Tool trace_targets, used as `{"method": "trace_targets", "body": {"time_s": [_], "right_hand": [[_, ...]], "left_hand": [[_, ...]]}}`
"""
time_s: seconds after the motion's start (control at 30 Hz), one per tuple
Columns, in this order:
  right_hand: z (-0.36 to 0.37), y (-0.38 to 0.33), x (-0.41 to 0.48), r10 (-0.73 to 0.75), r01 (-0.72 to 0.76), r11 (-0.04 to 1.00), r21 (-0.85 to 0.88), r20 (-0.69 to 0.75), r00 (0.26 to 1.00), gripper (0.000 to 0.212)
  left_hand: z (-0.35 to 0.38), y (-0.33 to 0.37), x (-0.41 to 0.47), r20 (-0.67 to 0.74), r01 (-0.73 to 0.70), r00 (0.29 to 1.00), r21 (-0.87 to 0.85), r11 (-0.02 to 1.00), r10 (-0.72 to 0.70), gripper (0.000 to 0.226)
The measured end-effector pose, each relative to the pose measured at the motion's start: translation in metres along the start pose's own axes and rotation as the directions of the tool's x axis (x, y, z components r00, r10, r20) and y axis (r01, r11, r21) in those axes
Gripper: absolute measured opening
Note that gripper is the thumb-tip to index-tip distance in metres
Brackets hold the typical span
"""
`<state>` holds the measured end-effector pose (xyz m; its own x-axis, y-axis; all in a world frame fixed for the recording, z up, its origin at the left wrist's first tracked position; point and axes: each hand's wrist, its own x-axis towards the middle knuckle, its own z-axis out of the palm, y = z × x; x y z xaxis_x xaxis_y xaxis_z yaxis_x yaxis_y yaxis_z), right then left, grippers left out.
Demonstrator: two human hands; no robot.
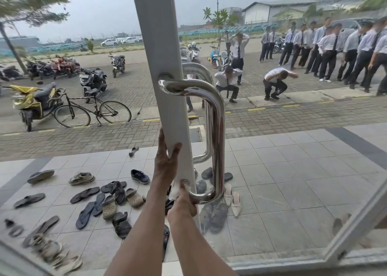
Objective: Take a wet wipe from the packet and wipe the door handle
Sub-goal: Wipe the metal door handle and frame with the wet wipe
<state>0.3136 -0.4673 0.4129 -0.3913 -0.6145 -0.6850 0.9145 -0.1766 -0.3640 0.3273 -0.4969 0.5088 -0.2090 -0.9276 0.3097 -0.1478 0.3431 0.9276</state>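
R hand [183, 204] at btm of door handle [218, 129]: fingers curled round lower bend, at junction w/ door, white wet wipe [177, 189] bunched under fingertips and pressed onto chrome. L hand [165, 162] higher up, clamped on edge of white door stile [159, 45], thumb across near face, fingers wrapped behind; judged to be steadying door vs. push of wiping. Handle a polished D-shaped pull, upright, fixed to stile at 2 points, top and btm; 2nd matching pull [198, 69] on outer side, seen thru glass. Packet not in view. Progress, as judgement: step 1 (wipe out of packet) done; step 2 (wiping) under way, contact at lower mount only. No telling from chrome alone whether long vertical bar and top bend already wiped; if not, most of handle left to do, plus possibly outer pull. Beyond door: tiled porch [282, 181] w/ scattered shoes and sandals [109, 200], well apart from both hands.
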Motion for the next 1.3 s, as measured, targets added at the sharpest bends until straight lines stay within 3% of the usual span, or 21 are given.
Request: {"method": "trace_targets", "body": {"time_s": [0.1, 0.13, 0.27, 0.53, 0.67, 0.77, 0.87, 0.93, 1.17, 1.3], "right_hand": [[-0.004, -0.002, 0.002, 0.040, -0.037, 0.999, 0.041, -0.092, 0.995, 0.043], [-0.008, -0.006, 0.003, -0.017, 0.019, 1.000, 0.018, -0.106, 0.994, 0.047], [-0.019, -0.010, -0.002, -0.134, 0.118, 0.987, -0.106, -0.164, 0.977, 0.041], [-0.064, -0.036, -0.006, -0.420, 0.370, 0.855, -0.362, -0.067, 0.905, 0.028], [-0.080, -0.063, -0.009, -0.606, 0.552, 0.685, -0.475, 0.049, 0.794, 0.027], [-0.086, -0.086, -0.016, -0.719, 0.707, 0.455, -0.542, 0.245, 0.651, 0.035], [-0.083, -0.107, -0.027, -0.758, 0.811, 0.226, -0.540, 0.425, 0.495, 0.036], [-0.077, -0.120, -0.034, -0.748, 0.847, 0.127, -0.516, 0.511, 0.424, 0.035], [-0.040, -0.142, -0.062, -0.747, 0.906, 0.027, -0.422, 0.594, 0.299, 0.044], [-0.019, -0.151, -0.085, -0.780, 0.945, -0.020, -0.327, 0.596, 0.190, 0.041]], "left_hand": [[0.000, -0.001, 0.002, 0.018, -0.010, 1.000, -0.023, 1.000, 0.010, 0.073], [0.000, 0.000, 0.002, 0.012, -0.012, 1.000, -0.014, 1.000, 0.012, 0.073], [-0.001, 0.001, 0.000, 0.014, 0.013, 1.000, -0.003, 1.000, -0.013, 0.072], [-0.001, 0.003, -0.001, 0.012, 0.006, 1.000, -0.016, 1.000, -0.005, 0.073], [-0.001, 0.004, -0.002, 0.006, 0.004, 1.000, -0.024, 1.000, -0.004, 0.073], [-0.001, 0.003, -0.002, 0.019, 0.003, 1.000, -0.032, 0.999, -0.003, 0.073], [-0.001, 0.005, -0.002, 0.023, 0.003, 1.000, -0.024, 1.000, -0.003, 0.074], [0.000, 0.005, -0.003, 0.020, 0.005, 1.000, -0.016, 1.000, -0.005, 0.074], [-0.001, 0.008, -0.004, 0.030, 0.026, 0.999, -0.011, 1.000, -0.026, 0.075], [-0.003, 0.011, -0.006, 0.033, 0.031, 0.999, -0.003, 1.000, -0.031, 0.076]]}}
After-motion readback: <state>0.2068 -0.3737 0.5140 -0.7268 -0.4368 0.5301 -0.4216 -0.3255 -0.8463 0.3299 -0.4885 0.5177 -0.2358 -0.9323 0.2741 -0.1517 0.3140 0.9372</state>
